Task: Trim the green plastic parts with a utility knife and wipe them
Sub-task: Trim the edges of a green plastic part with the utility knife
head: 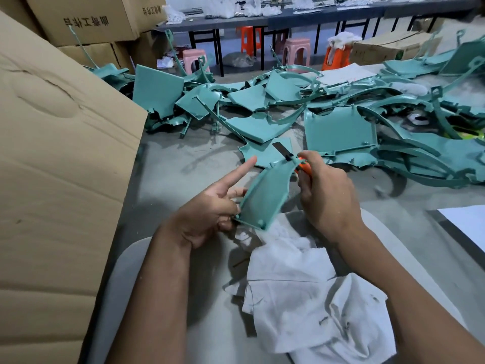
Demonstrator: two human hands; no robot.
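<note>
- Left hand (210,208) pinches the lower end of a green part (265,195) above the counter (183,166), forefinger straight.
- Right hand (325,195) grasps an orange knife (294,158), blade at the part's top edge.
- White rag (309,298) lies beneath.
- Heap of green parts (341,122) behind; cardboard box (57,158) at left.
- Stools (296,52) and tables beyond.

Your left hand (210,208) grips a green part (265,195) of smooth plastic with a soft sheen. The knife (294,158) in your right hand (325,195) has an orange plastic body and a dull grey metal blade. The rag (309,298) is white creased cloth, lightly stained. The box (57,153) is matt brown cardboard, dented. The table (178,166) looks matt grey.
</note>
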